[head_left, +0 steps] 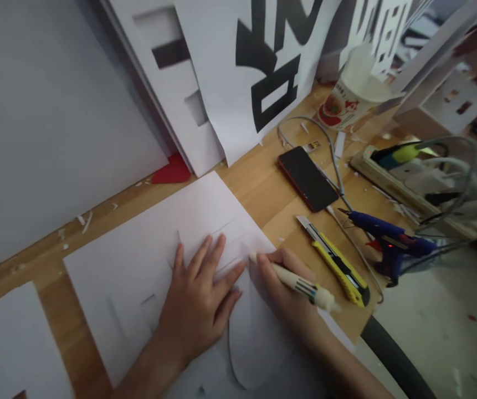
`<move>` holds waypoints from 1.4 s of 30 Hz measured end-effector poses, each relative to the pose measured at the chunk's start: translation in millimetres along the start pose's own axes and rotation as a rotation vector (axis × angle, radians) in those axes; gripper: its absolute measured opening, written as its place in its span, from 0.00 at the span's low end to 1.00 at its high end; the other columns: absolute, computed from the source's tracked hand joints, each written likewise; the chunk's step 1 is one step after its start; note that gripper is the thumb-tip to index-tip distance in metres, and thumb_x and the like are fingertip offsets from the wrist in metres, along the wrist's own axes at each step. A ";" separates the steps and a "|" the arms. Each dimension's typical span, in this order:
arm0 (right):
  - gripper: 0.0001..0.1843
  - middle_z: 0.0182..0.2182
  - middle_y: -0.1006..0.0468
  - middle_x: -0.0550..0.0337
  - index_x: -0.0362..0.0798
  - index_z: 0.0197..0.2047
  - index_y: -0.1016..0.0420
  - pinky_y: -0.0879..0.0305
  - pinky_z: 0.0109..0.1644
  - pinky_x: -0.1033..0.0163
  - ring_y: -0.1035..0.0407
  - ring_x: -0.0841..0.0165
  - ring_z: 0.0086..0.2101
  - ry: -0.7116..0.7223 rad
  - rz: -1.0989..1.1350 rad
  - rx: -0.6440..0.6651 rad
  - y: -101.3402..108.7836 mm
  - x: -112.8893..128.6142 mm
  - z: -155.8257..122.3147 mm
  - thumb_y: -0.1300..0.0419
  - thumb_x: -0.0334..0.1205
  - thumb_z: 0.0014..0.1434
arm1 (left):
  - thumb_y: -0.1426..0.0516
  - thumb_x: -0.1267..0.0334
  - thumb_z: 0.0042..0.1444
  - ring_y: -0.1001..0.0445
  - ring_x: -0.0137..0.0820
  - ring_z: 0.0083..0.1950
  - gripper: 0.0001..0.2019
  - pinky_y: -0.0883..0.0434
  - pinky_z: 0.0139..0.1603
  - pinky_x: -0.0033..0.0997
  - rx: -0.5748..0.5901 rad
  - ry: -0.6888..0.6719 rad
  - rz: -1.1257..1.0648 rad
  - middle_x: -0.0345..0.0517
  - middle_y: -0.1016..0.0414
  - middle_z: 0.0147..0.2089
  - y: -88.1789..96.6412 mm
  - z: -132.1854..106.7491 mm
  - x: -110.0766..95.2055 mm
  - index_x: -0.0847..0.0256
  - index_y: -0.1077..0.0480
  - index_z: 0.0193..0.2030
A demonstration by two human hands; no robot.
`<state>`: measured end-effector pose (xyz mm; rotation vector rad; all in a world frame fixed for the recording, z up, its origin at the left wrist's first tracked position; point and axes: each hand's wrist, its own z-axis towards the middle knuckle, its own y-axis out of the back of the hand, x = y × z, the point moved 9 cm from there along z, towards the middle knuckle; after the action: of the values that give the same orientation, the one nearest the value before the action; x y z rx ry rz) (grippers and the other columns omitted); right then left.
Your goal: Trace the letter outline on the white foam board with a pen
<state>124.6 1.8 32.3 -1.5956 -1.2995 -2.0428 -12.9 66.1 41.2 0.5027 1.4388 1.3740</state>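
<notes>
A large white sheet (126, 255) lies on the wooden table with a few thin lines on it. My left hand (199, 296) rests flat on it, fingers spread, pressing on a white cut-out piece (258, 354) with a rounded lower end. Between the fingers of my right hand (292, 293) is a thick cream multicolour pen (300, 284). Its tip meets the white surface just beyond my left index finger. Part of the cut-out's outline is hidden under my hands.
Right of my hands lie a yellow utility knife (338, 266) with its blade out, a phone (308, 178) and a blue glue gun (388, 235). Behind them are a power strip (413, 188) and a paper cup (350, 102). A lettered sheet (221, 83) leans at the back.
</notes>
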 end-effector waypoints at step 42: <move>0.17 0.16 0.43 0.71 0.51 0.20 0.45 0.51 0.27 0.64 0.48 0.74 0.21 0.169 -0.021 -0.208 0.1 13.6 -8.0 0.45 0.46 0.54 | 0.46 0.52 0.64 0.48 0.50 0.73 0.19 0.54 0.68 0.71 0.048 0.033 0.039 0.52 0.44 0.73 -5.2 -7.7 3.6 0.43 0.31 0.61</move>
<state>114.3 0.1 44.1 -1.4548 -1.0801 -2.3345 -19.1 64.1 33.7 0.5432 1.4985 1.3871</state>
